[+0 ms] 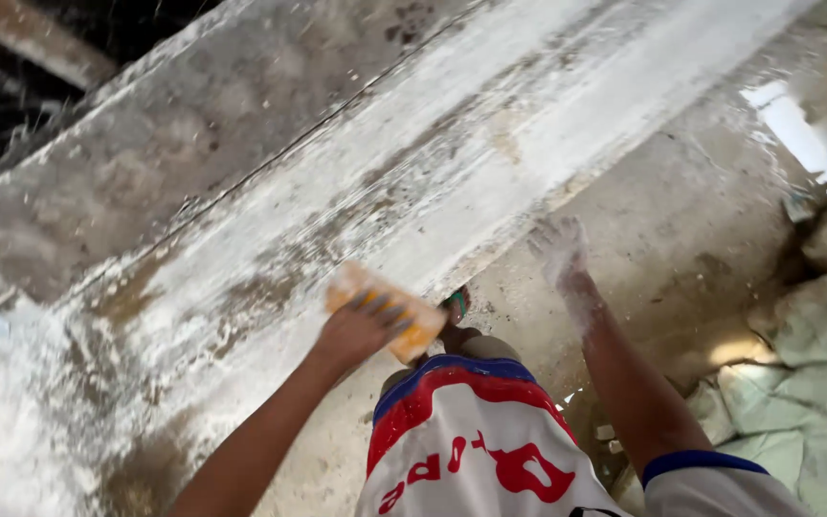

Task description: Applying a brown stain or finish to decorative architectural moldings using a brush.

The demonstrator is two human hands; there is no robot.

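From my feed, the left hand (361,330) sits just below centre, its fingers wrapped tight around a yellow sponge (387,311) that is pressed against the lower edge of a long, white-dusted beam (413,163) running from eight o'clock up to one o'clock. The right hand (560,251), coated in white powder, hangs at three o'clock of the sponge with fingers loosely spread and nothing in them, above the dusty floor (681,239). Pale sacks (815,383) lie at four o'clock.
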